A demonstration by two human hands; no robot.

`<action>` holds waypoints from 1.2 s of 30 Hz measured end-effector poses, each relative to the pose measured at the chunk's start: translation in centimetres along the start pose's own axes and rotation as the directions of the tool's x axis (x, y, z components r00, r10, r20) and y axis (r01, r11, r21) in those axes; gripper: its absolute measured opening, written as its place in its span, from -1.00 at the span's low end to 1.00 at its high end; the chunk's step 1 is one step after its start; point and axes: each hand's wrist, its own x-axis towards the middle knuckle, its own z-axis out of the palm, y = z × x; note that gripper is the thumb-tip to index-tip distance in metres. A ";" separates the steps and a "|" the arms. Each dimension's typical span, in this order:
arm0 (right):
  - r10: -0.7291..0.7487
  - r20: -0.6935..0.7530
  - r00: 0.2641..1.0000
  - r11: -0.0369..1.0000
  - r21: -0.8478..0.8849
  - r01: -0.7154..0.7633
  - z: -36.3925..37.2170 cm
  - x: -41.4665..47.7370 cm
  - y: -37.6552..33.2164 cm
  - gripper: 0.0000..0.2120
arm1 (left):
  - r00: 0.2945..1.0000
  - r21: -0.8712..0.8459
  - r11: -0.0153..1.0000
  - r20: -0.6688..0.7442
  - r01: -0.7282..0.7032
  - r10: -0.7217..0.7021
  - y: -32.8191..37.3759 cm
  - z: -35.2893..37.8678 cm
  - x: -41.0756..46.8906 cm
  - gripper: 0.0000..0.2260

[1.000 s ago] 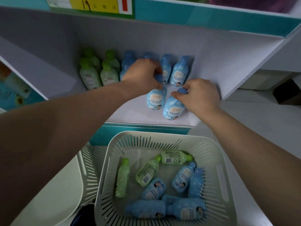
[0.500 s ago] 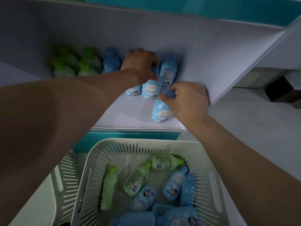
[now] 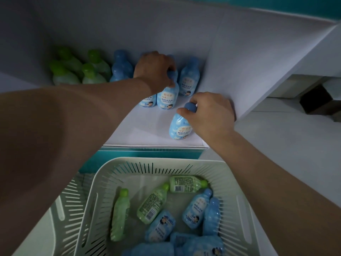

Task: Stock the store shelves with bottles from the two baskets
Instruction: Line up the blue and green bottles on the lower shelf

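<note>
On the white shelf (image 3: 147, 132) my left hand (image 3: 156, 70) grips the cap of an upright blue bottle (image 3: 167, 97) standing deep in the shelf, next to other blue bottles (image 3: 189, 78). Closer to the shelf's front edge, my right hand (image 3: 210, 113) pinches the blue cap of another upright blue bottle (image 3: 180, 127). Several green bottles (image 3: 77, 71) stand at the back left. Below the shelf, a pale slotted basket (image 3: 238, 200) holds green bottles (image 3: 153, 205) and blue bottles (image 3: 196, 209) lying flat.
A second pale basket (image 3: 60, 211) sits under and left of the first, mostly hidden by my left arm. The shelf's right side wall (image 3: 258, 71) stands close beside my right hand. A dark box (image 3: 321, 102) lies on the floor at far right.
My left hand has pushed its blue bottle deeper into the shelf, up against the back bottles. My right hand keeps its bottle near the front edge. The view has tilted down.
</note>
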 end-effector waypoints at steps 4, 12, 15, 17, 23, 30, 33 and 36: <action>-0.001 -0.004 1.000 1.000 0.021 0.001 -0.1 -0.1 -0.1 -0.64 | 1.000 0.002 1.000 -0.005 0.015 -0.015 0.0 0.0 -0.1 -0.66; -0.004 0.007 1.000 1.000 0.018 0.003 -0.4 0.1 -0.2 -0.62 | 0.999 0.161 0.987 0.039 -0.019 0.013 0.2 -0.6 -1.0 -0.56; 0.015 0.021 1.000 1.000 0.023 -0.016 -0.7 0.4 -0.4 -0.63 | 0.984 0.151 0.981 -0.110 -0.124 0.142 0.7 -0.7 -3.3 -0.71; 0.018 0.032 0.999 1.000 0.006 -0.018 -1.2 0.8 -0.6 -0.65 | 0.968 0.108 0.981 -0.173 -0.162 0.179 0.6 -0.7 -5.6 -0.77; 0.035 0.057 0.998 0.994 -0.102 -0.029 -2.1 2.5 -1.5 -0.65 | 0.983 0.204 0.978 0.181 -0.043 0.006 -1.0 0.8 -10.7 -0.66; 0.065 0.079 0.995 0.963 -0.265 -0.042 -1.9 5.6 -2.2 -0.62 | 0.965 0.192 0.981 0.255 0.007 -0.056 -2.8 1.8 -13.5 -0.68; 0.068 0.093 0.993 0.947 -0.319 -0.035 -1.7 6.8 -2.0 -0.64 | 0.966 0.175 0.985 0.254 0.005 -0.050 -3.3 2.1 -14.4 -0.70; 0.077 0.093 0.993 0.935 -0.352 -0.039 -1.5 7.9 -1.8 -0.63 | 0.969 0.176 0.984 0.246 -0.007 -0.038 -3.8 2.1 -14.8 -0.71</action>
